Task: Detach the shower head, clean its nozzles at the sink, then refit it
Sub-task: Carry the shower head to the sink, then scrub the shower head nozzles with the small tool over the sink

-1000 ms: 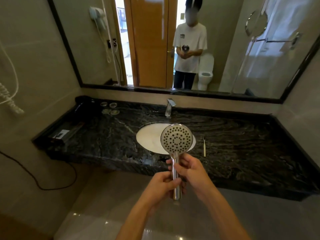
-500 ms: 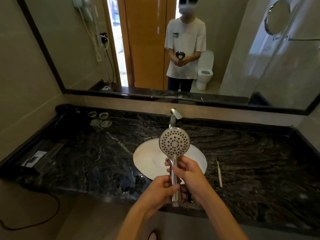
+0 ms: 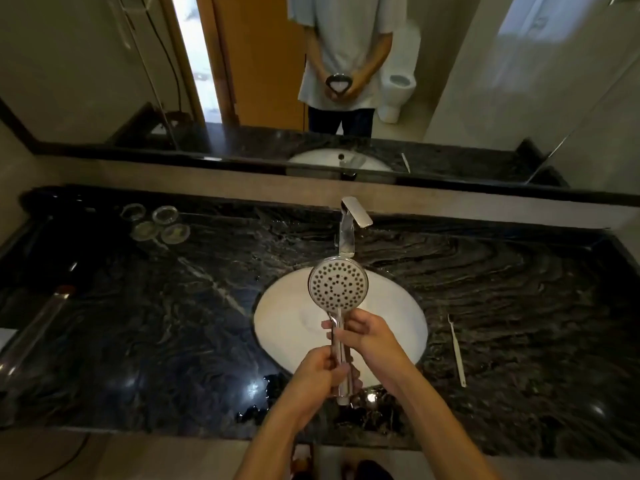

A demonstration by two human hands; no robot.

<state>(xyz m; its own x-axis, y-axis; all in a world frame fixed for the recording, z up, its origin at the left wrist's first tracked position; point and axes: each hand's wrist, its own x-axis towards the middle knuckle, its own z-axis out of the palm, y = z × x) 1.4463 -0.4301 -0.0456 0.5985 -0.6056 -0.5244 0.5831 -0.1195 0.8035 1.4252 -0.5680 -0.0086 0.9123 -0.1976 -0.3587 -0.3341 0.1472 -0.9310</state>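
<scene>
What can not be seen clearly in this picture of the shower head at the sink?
Head view:
- Shower head handle middle: wrapped by left hand and right hand.
- Sink drain: hidden behind the shower head.
- Thin white tool: too small to identify.

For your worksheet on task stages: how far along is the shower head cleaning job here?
Done: the shower head is detached, with no hose on its handle. In hand: the left hand and right hand grip it over the sink. Left: the faucet shows no water, the toothbrush lies unused, and refitting remains.
</scene>
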